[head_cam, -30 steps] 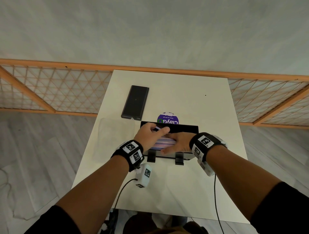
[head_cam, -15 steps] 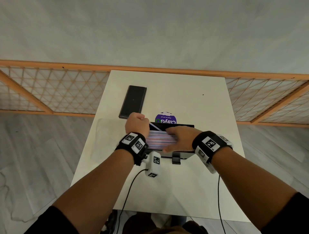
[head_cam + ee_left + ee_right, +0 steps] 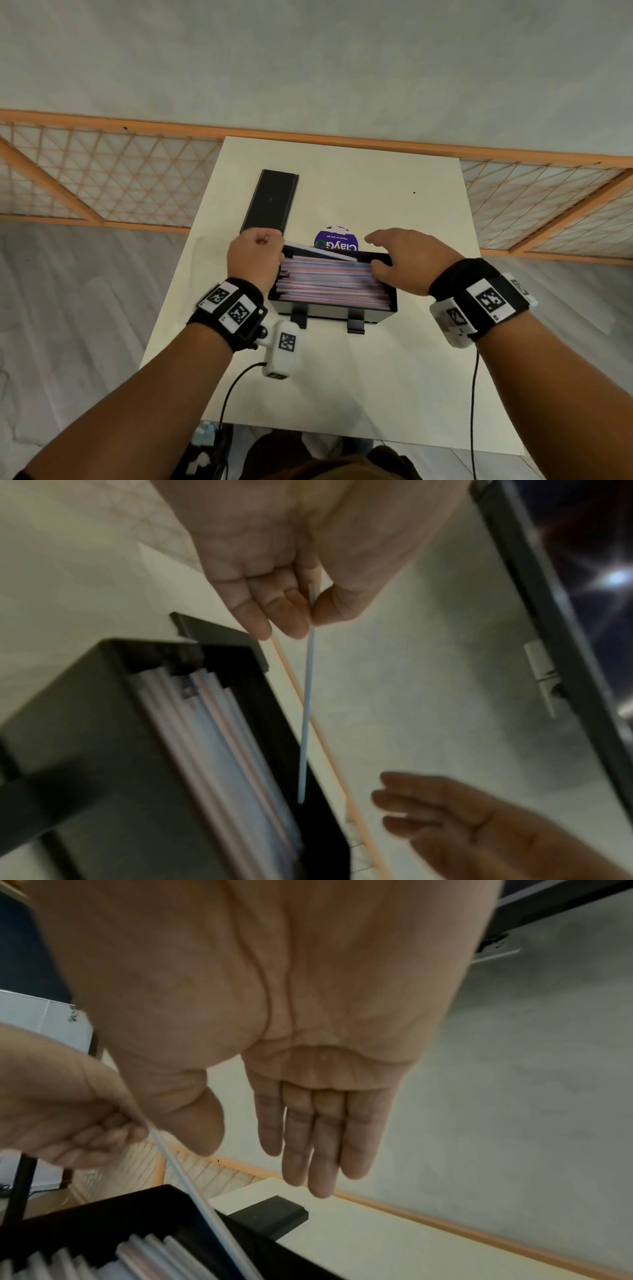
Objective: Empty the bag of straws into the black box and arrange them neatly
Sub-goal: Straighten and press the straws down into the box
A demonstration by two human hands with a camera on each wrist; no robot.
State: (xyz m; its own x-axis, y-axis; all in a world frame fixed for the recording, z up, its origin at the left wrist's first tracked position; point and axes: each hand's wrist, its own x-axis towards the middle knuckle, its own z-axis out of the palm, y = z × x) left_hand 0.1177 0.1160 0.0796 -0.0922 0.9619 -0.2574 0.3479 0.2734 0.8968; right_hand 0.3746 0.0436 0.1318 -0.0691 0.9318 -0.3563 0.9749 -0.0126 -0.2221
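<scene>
The black box (image 3: 334,310) stands mid-table, filled with a layer of pink, blue and white straws (image 3: 329,279) lying lengthwise. My left hand (image 3: 255,255) sits at the box's left end and pinches one pale straw (image 3: 306,707) that slants over the far side of the box. My right hand (image 3: 400,260) hovers over the right end with fingers straight and nothing in it; the palm and fingers (image 3: 308,1131) show plainly in the right wrist view. The straw bag shows as a faint clear sheet (image 3: 209,260) left of the box.
A black lid (image 3: 270,202) lies flat at the far left of the white table (image 3: 376,377). A purple round label (image 3: 335,241) sits just behind the box. A wooden lattice rail (image 3: 102,171) runs behind the table.
My right hand lifted off the straws and slid to the box's right end, fingers opening. My left hand shifted to the left end, still holding a single straw.
</scene>
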